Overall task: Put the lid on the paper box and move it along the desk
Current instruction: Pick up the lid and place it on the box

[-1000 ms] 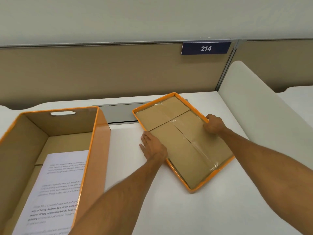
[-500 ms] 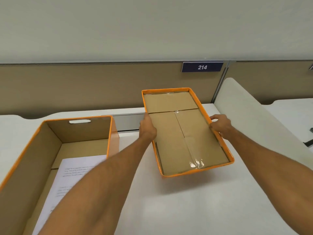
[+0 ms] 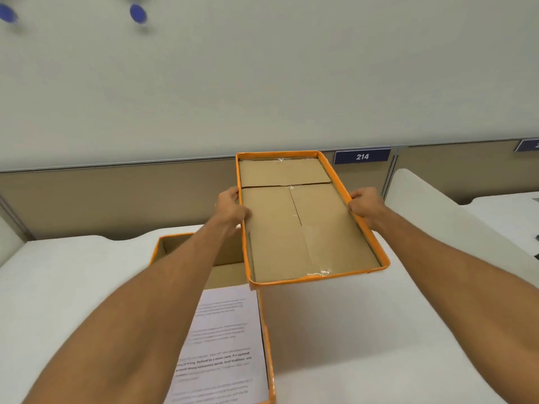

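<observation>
one lid [image 3: 303, 225] higher, two hands

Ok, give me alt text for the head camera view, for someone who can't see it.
Both hands, left hand and right hand, hold an orange-rimmed cardboard lid in the air, inner side up, over an open orange-edged cardboard box on a white desk. A printed paper sheet lies inside the box.

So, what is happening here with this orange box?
A person holds the lid in the air with both hands, its open side facing the camera: the left hand has a grip on one long edge, the right hand on the other. The open paper box stands on the white desk below and to the left, with a printed sheet inside. The lid is not yet on the box.
</observation>
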`<state>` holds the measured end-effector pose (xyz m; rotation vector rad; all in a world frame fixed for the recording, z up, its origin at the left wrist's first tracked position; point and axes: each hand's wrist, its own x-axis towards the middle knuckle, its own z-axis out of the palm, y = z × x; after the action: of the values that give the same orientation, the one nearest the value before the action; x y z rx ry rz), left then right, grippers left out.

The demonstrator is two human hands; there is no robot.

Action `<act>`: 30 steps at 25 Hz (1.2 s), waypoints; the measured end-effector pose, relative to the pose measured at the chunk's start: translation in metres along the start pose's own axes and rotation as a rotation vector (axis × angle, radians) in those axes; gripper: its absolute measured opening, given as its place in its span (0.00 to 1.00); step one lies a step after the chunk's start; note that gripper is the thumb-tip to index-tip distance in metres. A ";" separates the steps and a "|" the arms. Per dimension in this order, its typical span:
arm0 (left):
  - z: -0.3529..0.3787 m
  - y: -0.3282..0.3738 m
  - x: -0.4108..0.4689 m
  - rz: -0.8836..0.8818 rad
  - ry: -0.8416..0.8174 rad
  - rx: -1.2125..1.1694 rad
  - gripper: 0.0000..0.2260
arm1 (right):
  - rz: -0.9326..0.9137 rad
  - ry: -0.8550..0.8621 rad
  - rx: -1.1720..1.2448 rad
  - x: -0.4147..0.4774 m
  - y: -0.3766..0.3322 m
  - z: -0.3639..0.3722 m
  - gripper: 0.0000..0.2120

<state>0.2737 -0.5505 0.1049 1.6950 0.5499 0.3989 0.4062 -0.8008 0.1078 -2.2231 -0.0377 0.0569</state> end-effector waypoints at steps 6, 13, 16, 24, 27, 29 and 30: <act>-0.112 -0.026 -0.041 -0.030 -0.006 0.002 0.31 | 0.005 -0.083 0.058 -0.084 -0.035 0.066 0.10; -0.197 -0.077 -0.067 -0.098 0.061 -0.003 0.28 | -0.001 -0.191 0.054 -0.150 -0.046 0.131 0.07; -0.213 -0.082 -0.071 -0.098 0.094 -0.053 0.26 | 0.003 -0.222 0.031 -0.162 -0.047 0.145 0.06; -0.219 -0.014 -0.064 -0.014 0.225 -0.217 0.21 | -0.173 -0.057 -0.236 -0.164 -0.100 0.157 0.07; -0.201 0.018 -0.064 0.041 0.252 -0.212 0.17 | -0.396 -0.094 -0.138 -0.172 -0.167 0.162 0.12; -0.187 0.037 -0.067 0.056 0.272 -0.257 0.21 | -0.444 -0.225 0.045 -0.180 -0.210 0.164 0.18; -0.182 0.045 -0.068 0.052 0.274 -0.274 0.24 | -0.433 -0.305 0.132 -0.185 -0.228 0.162 0.19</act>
<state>0.1242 -0.4467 0.1871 1.4013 0.6203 0.7188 0.2113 -0.5427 0.1953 -2.0117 -0.6600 0.1547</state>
